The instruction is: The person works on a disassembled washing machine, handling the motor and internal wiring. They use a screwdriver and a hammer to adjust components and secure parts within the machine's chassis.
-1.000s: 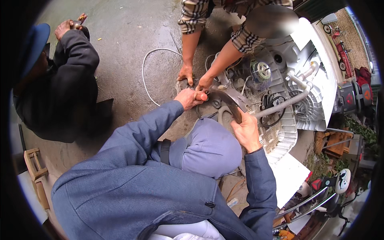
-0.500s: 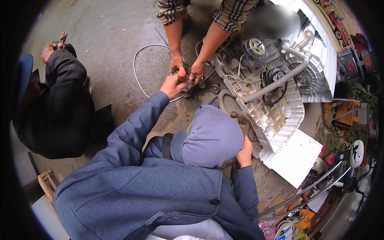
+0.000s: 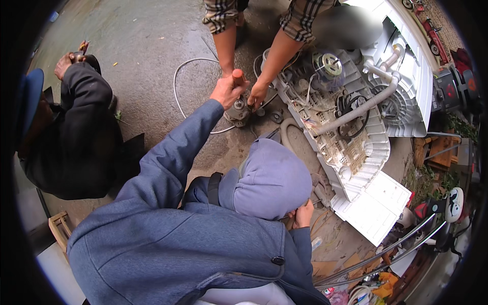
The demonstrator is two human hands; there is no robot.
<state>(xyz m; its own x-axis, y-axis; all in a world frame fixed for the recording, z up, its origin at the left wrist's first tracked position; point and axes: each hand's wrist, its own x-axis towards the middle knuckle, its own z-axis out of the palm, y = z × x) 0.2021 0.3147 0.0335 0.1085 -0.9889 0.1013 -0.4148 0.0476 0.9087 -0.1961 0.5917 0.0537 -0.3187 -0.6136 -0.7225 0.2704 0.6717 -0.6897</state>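
Observation:
My left hand [image 3: 229, 93] is closed around a tool with an orange-red handle [image 3: 238, 77]; its working end is hidden. Just below it lies a round, grimy metal part [image 3: 237, 112], like a small motor. Another person's hands reach down from the top: one hand [image 3: 257, 94] touches the part's right side, and the other is mostly hidden behind mine. Off to the right, my right hand [image 3: 303, 213] is curled beside a bulging purple-grey cloth form [image 3: 272, 178], which covers some of its fingers. What it grips does not show clearly.
A dismantled white appliance housing [image 3: 351, 157] with a ribbed hose [image 3: 356, 109] stands at the right. A pale cable [image 3: 175, 84] loops over the floor. Another person in dark clothes [image 3: 76, 137] sits at the left. Metal rails [image 3: 386, 251] and clutter fill the lower right.
My left hand has risen slightly to the right with the orange-red handle, exposing more of the metal part. My right hand has dropped down and left, closer to the cloth form.

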